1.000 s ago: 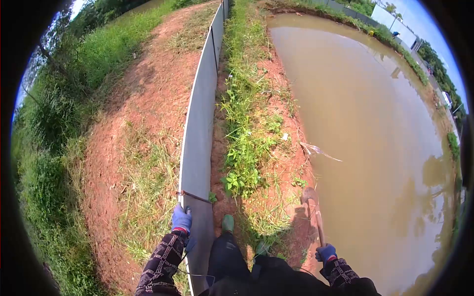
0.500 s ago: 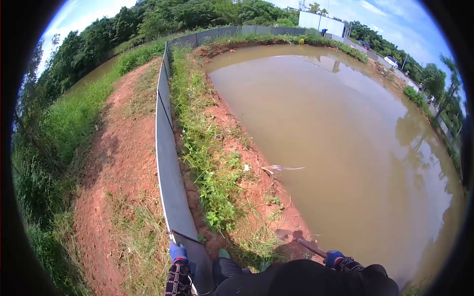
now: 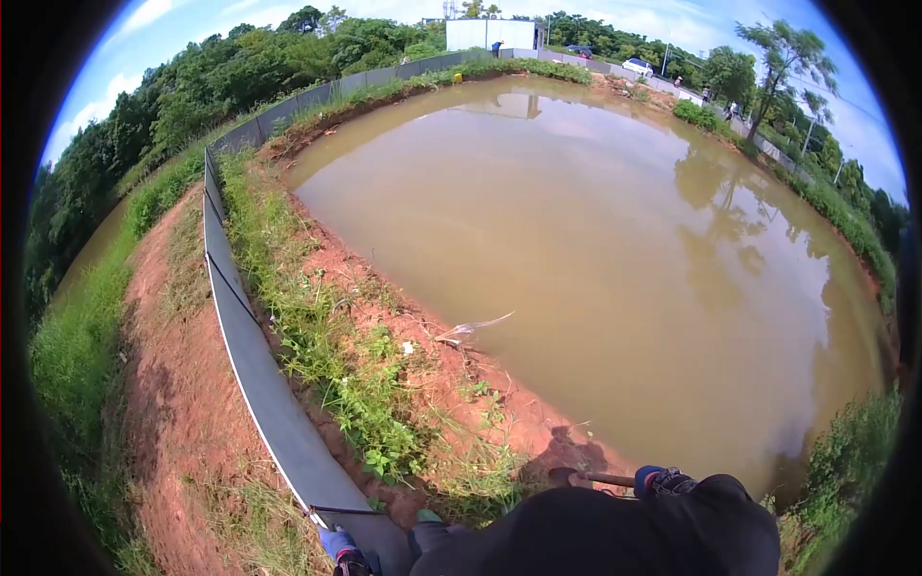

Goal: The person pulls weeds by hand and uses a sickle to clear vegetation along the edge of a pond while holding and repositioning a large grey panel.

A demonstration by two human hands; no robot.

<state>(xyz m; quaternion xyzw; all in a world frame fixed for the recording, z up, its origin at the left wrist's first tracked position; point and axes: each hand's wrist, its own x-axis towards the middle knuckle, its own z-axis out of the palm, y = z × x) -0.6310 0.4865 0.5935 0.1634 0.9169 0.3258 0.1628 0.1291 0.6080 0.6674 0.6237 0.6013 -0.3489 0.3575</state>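
Observation:
My left hand, in a blue glove, is at the top edge of a grey fence panel at the bottom of the view, its fingers closed over the edge beside a dark strap. To the right, my right hand, also gloved in blue, is wrapped round the wooden handle of a hoe. The hoe's mud-brown head lies low over the red bank, partly hidden by my dark clothing. A green shoe tip shows between the fence and the cut grass.
A muddy pond fills the right side, its red earth bank dropping to the water. Green weeds grow along the fence. Left of the fence runs a dirt path. A person stands far off near a white building.
My view has turned right, so fence and pond sit further left. The hoe handle now lies more level, with its head nearer my body. My left hand has stayed at the fence edge.

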